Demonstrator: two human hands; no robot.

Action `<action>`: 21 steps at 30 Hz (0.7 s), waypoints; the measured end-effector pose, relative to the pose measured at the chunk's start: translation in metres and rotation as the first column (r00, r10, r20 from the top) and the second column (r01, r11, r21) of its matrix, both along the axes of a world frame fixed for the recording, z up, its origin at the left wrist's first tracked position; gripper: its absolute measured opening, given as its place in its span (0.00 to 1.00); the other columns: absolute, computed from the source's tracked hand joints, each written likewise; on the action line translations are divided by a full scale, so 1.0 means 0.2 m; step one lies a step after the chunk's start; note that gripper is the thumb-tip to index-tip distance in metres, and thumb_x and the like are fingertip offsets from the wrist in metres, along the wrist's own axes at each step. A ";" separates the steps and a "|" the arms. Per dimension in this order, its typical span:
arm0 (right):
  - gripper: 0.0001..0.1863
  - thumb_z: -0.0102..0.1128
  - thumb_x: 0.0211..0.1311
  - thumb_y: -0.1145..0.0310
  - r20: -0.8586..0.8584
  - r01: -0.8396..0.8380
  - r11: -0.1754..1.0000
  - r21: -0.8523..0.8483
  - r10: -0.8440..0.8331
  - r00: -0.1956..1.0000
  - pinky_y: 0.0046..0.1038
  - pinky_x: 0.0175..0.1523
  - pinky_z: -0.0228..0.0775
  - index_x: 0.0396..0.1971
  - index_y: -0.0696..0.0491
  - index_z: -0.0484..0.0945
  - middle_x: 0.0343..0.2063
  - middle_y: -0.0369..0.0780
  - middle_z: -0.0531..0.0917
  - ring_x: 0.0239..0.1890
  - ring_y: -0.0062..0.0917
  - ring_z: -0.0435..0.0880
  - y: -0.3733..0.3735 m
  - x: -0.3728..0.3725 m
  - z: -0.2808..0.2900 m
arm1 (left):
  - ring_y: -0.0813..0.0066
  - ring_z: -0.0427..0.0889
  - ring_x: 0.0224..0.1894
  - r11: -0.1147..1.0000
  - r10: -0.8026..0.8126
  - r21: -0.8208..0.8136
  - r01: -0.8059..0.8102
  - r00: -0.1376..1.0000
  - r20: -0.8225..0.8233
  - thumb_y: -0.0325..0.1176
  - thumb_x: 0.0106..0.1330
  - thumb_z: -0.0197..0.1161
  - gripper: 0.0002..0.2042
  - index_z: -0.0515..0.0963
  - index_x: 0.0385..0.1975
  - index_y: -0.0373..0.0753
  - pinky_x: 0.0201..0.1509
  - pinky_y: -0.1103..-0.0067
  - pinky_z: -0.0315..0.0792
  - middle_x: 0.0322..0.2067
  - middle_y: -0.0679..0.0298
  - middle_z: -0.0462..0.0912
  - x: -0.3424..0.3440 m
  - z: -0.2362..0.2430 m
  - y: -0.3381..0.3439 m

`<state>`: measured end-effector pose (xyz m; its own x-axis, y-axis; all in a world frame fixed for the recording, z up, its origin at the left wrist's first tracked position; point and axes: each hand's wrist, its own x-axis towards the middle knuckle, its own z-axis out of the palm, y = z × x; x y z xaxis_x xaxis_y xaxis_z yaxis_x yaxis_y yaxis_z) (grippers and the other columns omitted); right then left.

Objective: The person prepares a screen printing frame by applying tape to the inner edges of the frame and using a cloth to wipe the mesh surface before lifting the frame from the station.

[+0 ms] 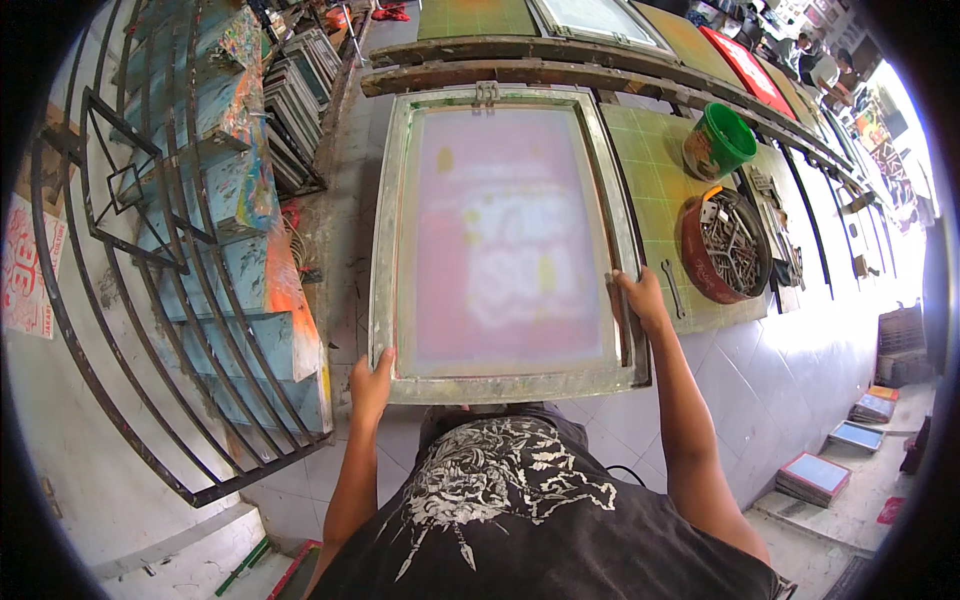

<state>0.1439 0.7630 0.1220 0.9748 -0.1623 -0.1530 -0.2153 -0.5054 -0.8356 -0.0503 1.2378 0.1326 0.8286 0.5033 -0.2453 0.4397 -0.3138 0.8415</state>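
A large screen-printing frame (480, 389) with a pale, cloudy mesh lies in front of my body, and reddish and whitish shapes show blurred through it. My left hand (372, 385) grips its near left corner, thumb up along the edge, fingers mostly hidden. Further up the opposite side, my right hand (643, 298) is closed round the right edge, its thumb over the rim beside a dark strip. A metal hinge clamp (486, 95) sits at the far edge of the frame, by a long rail (560, 78).
Right of the frame, a greenish board (645, 150) carries a wrench (673, 288), a red tin (692, 250) of bolts and a green bucket (728, 135). Curved metal bars (110, 265) and paint-stained blue shelves (265, 345) stand left. Stacked frames (815, 475) lie lower right.
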 end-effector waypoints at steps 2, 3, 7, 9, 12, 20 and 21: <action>0.20 0.66 0.59 0.60 0.040 -0.011 0.998 -0.061 0.013 0.999 0.28 0.34 0.73 0.39 0.64 0.78 0.27 0.42 0.83 0.27 0.23 0.82 0.00 0.06 -0.01 | 0.61 0.83 0.37 1.000 -0.013 -0.027 0.013 1.000 -0.004 0.49 0.66 0.63 0.24 0.80 0.40 0.28 0.44 0.68 0.73 0.34 0.50 0.85 0.06 -0.02 0.02; 0.20 0.66 0.59 0.60 0.028 -0.007 0.999 -0.034 0.008 1.000 0.28 0.35 0.73 0.39 0.64 0.79 0.27 0.42 0.84 0.27 0.23 0.82 0.03 0.08 0.02 | 0.61 0.83 0.37 1.000 -0.011 -0.016 0.011 1.000 -0.012 0.49 0.66 0.63 0.24 0.80 0.40 0.28 0.45 0.68 0.73 0.34 0.50 0.85 0.08 -0.01 0.03; 0.20 0.66 0.59 0.60 0.017 0.001 1.000 -0.019 0.000 1.000 0.28 0.36 0.73 0.40 0.64 0.79 0.28 0.42 0.84 0.27 0.24 0.82 0.05 0.14 0.02 | 0.62 0.83 0.37 1.000 -0.008 -0.017 0.008 1.000 -0.004 0.49 0.66 0.63 0.23 0.81 0.41 0.28 0.45 0.69 0.73 0.34 0.51 0.85 0.13 -0.01 0.03; 0.20 0.67 0.59 0.60 0.011 0.021 1.000 0.018 -0.021 1.000 0.28 0.36 0.73 0.40 0.64 0.79 0.28 0.42 0.84 0.27 0.24 0.82 0.04 0.19 -0.04 | 0.63 0.83 0.37 0.999 -0.010 -0.044 0.010 1.000 0.000 0.48 0.66 0.63 0.23 0.80 0.42 0.28 0.45 0.69 0.73 0.34 0.51 0.85 0.14 -0.01 0.02; 0.20 0.67 0.59 0.60 0.055 0.032 0.998 -0.056 -0.029 0.998 0.28 0.34 0.73 0.39 0.63 0.79 0.27 0.41 0.84 0.26 0.24 0.82 0.01 0.21 -0.11 | 0.65 0.83 0.38 0.997 -0.012 -0.073 0.010 0.999 -0.029 0.47 0.67 0.62 0.23 0.80 0.42 0.28 0.45 0.70 0.73 0.35 0.52 0.85 0.16 0.02 -0.01; 0.25 0.66 0.60 0.54 0.014 -0.030 0.997 -0.071 0.031 0.999 0.28 0.36 0.73 0.43 0.63 0.79 0.28 0.42 0.84 0.28 0.24 0.82 0.00 0.19 -0.01 | 0.67 0.83 0.38 0.997 -0.020 -0.081 0.013 0.996 -0.089 0.46 0.67 0.62 0.22 0.80 0.43 0.28 0.45 0.71 0.73 0.35 0.54 0.85 0.17 -0.04 -0.02; 0.24 0.64 0.61 0.53 -0.018 -0.018 0.999 -0.035 0.017 1.000 0.28 0.35 0.73 0.42 0.63 0.79 0.28 0.42 0.84 0.27 0.24 0.82 0.01 0.17 0.05 | 0.67 0.82 0.37 0.996 -0.029 -0.091 0.022 0.996 -0.080 0.46 0.68 0.62 0.22 0.80 0.43 0.27 0.45 0.71 0.73 0.34 0.54 0.85 0.18 -0.04 -0.03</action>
<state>0.1782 0.7654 0.1317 0.9748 -0.1506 -0.1645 -0.2204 -0.5380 -0.8136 -0.0134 1.2326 0.1241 0.8162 0.4550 -0.3560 0.5008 -0.2501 0.8287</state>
